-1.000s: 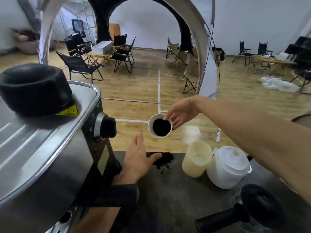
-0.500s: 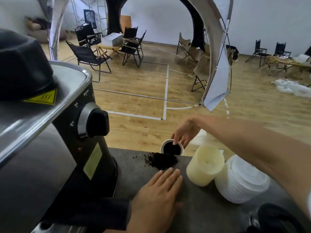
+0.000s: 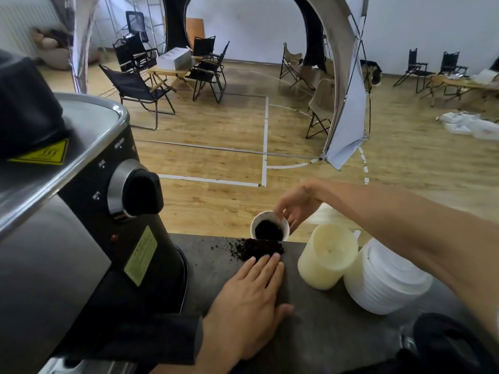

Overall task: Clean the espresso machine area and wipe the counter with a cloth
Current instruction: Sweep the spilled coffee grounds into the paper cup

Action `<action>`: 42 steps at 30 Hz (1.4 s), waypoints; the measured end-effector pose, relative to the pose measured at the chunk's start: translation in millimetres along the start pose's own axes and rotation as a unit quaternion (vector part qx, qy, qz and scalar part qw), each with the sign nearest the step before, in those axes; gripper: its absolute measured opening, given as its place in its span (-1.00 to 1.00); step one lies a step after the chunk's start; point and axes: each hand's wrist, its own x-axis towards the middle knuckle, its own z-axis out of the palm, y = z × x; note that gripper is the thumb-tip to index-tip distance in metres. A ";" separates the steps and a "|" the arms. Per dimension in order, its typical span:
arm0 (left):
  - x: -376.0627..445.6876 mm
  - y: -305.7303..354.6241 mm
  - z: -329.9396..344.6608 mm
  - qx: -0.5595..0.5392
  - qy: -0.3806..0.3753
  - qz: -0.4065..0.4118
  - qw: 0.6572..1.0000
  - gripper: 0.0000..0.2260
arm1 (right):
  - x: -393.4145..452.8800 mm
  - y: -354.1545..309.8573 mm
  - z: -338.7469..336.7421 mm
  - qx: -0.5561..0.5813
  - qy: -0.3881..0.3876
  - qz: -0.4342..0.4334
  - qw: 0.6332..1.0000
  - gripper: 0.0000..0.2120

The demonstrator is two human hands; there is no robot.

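Note:
A pile of dark coffee grounds (image 3: pixel 259 249) lies at the far edge of the dark counter (image 3: pixel 318 327). My left hand (image 3: pixel 251 295) lies flat on the counter, its straight fingertips touching the near side of the pile. My right hand (image 3: pixel 295 207) grips a small white cup (image 3: pixel 268 228) by its rim, tilted at the counter's far edge just behind the pile, with grounds inside it. The espresso machine (image 3: pixel 81 211), steel and black with a round knob (image 3: pixel 137 193), fills the left side.
A cream plastic container (image 3: pixel 328 256) and a stack of white lids (image 3: pixel 386 282) stand right of the pile. A black object (image 3: pixel 453 344) sits at the near right corner. Beyond the counter's edge are a wooden floor and folding chairs.
My left hand slid forward until its fingertips reached the grounds. My right hand brought the cup down from mid-air to the counter's far edge behind the pile.

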 end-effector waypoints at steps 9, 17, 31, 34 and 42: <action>22.5 2.8 -3.9 0.001 0.019 -0.024 1.000 -0.31 | -6.0 4.0 0.3 0.014 -0.003 -0.009 1.000 -0.49; 43.6 7.1 -16.0 -0.004 0.005 -0.061 0.998 -0.32 | -4.1 13.8 4.2 0.051 -0.003 -0.005 0.999 -0.41; 20.4 26.8 -11.2 -0.036 0.022 0.011 0.999 -0.43 | -11.1 18.4 6.1 -0.072 0.029 -0.006 0.997 -0.39; 25.8 23.5 -9.8 -0.016 0.003 -0.003 1.000 -0.42 | -12.4 18.2 8.1 -0.071 0.031 -0.007 0.997 -0.39; 53.4 12.2 -20.2 0.007 0.024 -0.045 0.999 -0.46 | -14.0 14.7 10.7 -0.066 0.026 -0.004 0.997 -0.39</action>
